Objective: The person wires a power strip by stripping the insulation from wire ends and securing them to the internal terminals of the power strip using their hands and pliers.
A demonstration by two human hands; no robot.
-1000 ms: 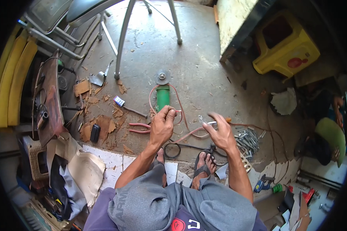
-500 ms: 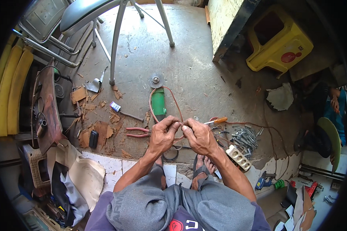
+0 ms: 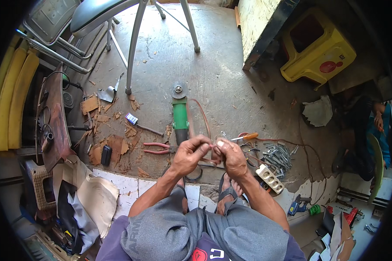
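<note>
Both hands are close together above the floor, pinching a thin reddish-brown cable (image 3: 204, 116). My left hand (image 3: 190, 154) is closed, thumb against forefinger, on one part of it. Beside it, my right hand (image 3: 232, 159) grips the cable with its thumb on top. A loop of the cable rises beyond my fingers, next to a green angle grinder (image 3: 180, 114) lying on the floor. The cable's ends are hidden by the fingers. Red-handled pliers (image 3: 156, 148) lie left of my left hand. An orange-handled tool (image 3: 250, 136) with a slim pale blade lies beyond my right hand.
A white power strip (image 3: 269, 179) and a heap of metal pieces (image 3: 278, 155) lie to the right. A hammer-like tool (image 3: 149, 129) and brown scraps (image 3: 116, 147) are at left. Chair legs (image 3: 132, 56) stand ahead; a yellow stool (image 3: 315, 48) is far right, near another person's hand (image 3: 379, 121).
The cable loop has swung right, off the grinder's left side. My right hand has turned, its thumb now higher, and both hands have shifted slightly nearer to me.
</note>
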